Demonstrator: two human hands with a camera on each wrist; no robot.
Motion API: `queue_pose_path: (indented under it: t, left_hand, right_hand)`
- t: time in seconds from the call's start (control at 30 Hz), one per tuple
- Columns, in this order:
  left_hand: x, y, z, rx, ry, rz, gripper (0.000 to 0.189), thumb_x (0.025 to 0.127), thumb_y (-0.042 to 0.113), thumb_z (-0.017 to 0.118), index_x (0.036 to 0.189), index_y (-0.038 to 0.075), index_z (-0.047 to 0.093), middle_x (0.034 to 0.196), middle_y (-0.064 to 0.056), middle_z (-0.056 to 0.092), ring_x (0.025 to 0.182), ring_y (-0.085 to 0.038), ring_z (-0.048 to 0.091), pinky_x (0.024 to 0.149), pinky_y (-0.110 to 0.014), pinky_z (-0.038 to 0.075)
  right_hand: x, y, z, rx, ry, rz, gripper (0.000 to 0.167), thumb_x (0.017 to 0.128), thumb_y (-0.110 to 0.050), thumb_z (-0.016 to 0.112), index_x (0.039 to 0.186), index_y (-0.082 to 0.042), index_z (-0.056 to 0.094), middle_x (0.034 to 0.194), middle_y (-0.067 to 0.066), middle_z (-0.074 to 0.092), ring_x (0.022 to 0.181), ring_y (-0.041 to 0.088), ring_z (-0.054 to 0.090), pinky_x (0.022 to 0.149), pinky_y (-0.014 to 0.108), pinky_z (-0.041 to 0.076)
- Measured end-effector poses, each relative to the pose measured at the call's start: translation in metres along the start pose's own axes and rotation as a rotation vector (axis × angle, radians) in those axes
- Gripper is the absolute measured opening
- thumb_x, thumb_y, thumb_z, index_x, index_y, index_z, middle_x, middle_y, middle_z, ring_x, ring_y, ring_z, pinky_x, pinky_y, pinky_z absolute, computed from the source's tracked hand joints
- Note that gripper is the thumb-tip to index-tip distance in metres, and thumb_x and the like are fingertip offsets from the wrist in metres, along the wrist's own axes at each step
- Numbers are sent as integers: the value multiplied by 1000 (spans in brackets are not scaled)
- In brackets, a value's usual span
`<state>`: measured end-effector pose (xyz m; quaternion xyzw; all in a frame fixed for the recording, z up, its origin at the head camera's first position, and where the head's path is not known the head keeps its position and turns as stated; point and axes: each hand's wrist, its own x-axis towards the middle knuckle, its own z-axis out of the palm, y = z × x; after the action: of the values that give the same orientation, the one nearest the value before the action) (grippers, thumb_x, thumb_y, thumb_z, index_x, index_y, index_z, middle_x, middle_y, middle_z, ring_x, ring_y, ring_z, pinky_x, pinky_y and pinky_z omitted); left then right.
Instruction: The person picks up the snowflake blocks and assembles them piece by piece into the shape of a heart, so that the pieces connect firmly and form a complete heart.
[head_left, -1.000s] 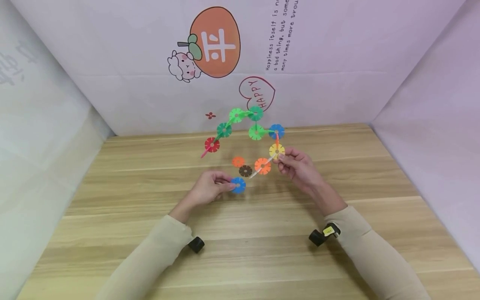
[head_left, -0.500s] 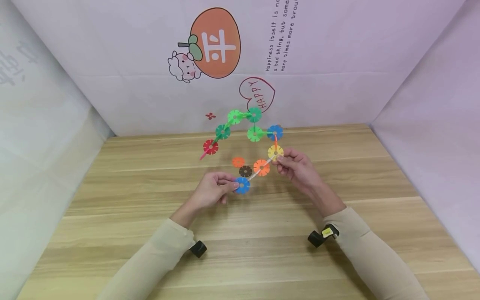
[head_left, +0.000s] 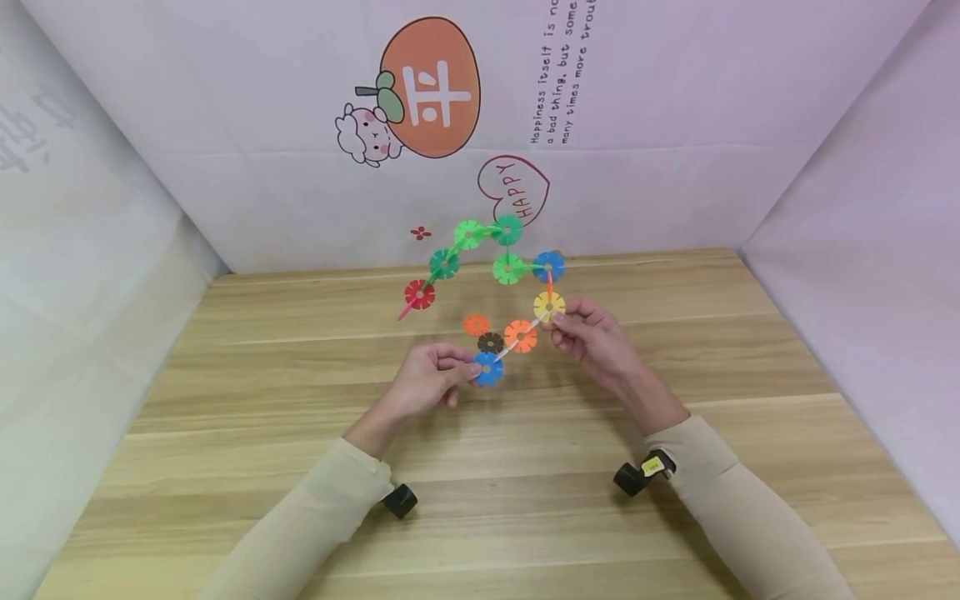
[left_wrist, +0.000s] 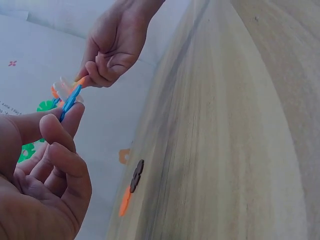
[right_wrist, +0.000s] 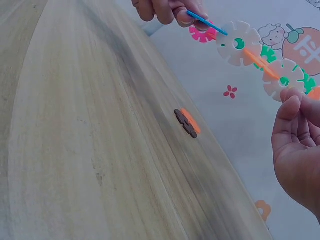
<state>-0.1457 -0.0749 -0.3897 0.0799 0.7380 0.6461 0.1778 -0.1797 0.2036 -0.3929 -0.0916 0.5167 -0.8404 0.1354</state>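
My left hand (head_left: 431, 379) pinches a blue notched snowflake disc (head_left: 488, 369) between thumb and fingers. In the right wrist view its edge meets a white disc (right_wrist: 239, 44) at the end of a linked chain. My right hand (head_left: 596, 333) pinches that chain beside a yellow disc (head_left: 549, 307). From there the chain runs through an orange disc (head_left: 521, 337) one way. The other way it curves up past a blue disc (head_left: 548, 267) and several green discs (head_left: 507, 269) to a red disc (head_left: 420, 294), with a pink one edge-on at the far end.
A loose orange disc (head_left: 476, 325) and a brown disc (head_left: 491, 342) lie side by side on the wooden table (head_left: 480, 517), beyond the left hand. A white printed backdrop (head_left: 300, 208) stands along the back and sides.
My left hand has moved slightly right, bringing the blue disc up to the chain's white end disc. My right hand and the chain have shifted a little left and down.
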Motion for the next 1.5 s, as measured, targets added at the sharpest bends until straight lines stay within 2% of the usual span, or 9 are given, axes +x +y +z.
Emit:
queue_pose_path:
  t: [0.33,0.5,0.7,0.83,1.0,1.07,1.3,1.4,1.5]
  left_hand:
    - [-1,-2,6,-38,93,-20,10,95,7,70,99,-2,68,87,-27,71,47,-12,50,45,-22,41]
    - [-4,1,9,-86,114,-7,14,94,5,71,100,-6,65,84,-27,69,49,-12,49,45,-21,41]
    - [-3,1,14,-128,125,19,5,93,-1,70,92,-2,65,79,-23,69,49,-12,49,45,-20,40]
    - [-1,0,18,-137,134,44,7,93,-3,69,90,1,65,76,-18,69,49,-12,49,45,-20,40]
    - [-1,-2,21,-154,150,103,11,93,-5,68,87,4,65,74,-19,65,49,-13,47,45,-21,38]
    - [0,-3,21,-158,146,134,9,93,-6,67,89,3,64,75,-20,64,50,-14,46,45,-21,37]
    - [0,-5,20,-129,142,195,6,94,-6,66,98,-7,62,70,-6,62,52,-15,46,43,-20,35]
    - [1,-6,20,-114,150,207,7,94,-6,66,100,-8,63,70,-3,61,52,-17,46,42,-20,35]
    - [2,-7,20,-104,160,208,7,93,-7,66,99,-7,63,70,-3,62,53,-18,46,43,-21,36]
  right_hand:
    - [-2,0,5,-30,5,-17,15,102,4,53,94,-4,63,90,10,74,69,11,62,61,19,51]
    - [-2,0,7,-44,-8,-17,14,102,4,53,93,-3,61,89,10,74,69,12,63,62,20,52]
    - [-1,0,7,-36,-2,-2,14,102,4,53,94,-3,62,89,10,73,69,13,61,62,20,51]
    - [-2,-2,7,-32,0,5,12,101,3,55,93,-4,61,89,10,73,69,12,61,62,20,51]
    - [-2,-2,6,-34,9,-9,14,101,3,54,94,-4,63,89,9,73,69,12,61,62,19,51]
    - [-2,-3,6,-32,15,-23,12,101,3,55,95,-4,63,89,9,73,70,13,61,62,19,52]
    - [-1,-4,6,-46,13,-55,6,101,0,58,100,-1,64,92,10,74,72,14,63,64,21,53]
    - [-2,-3,6,-79,38,-51,7,101,-3,59,101,0,65,91,9,73,73,14,63,65,22,54]
    - [-4,0,8,-174,87,-31,13,100,-7,63,104,5,66,92,11,72,75,16,63,69,24,56]
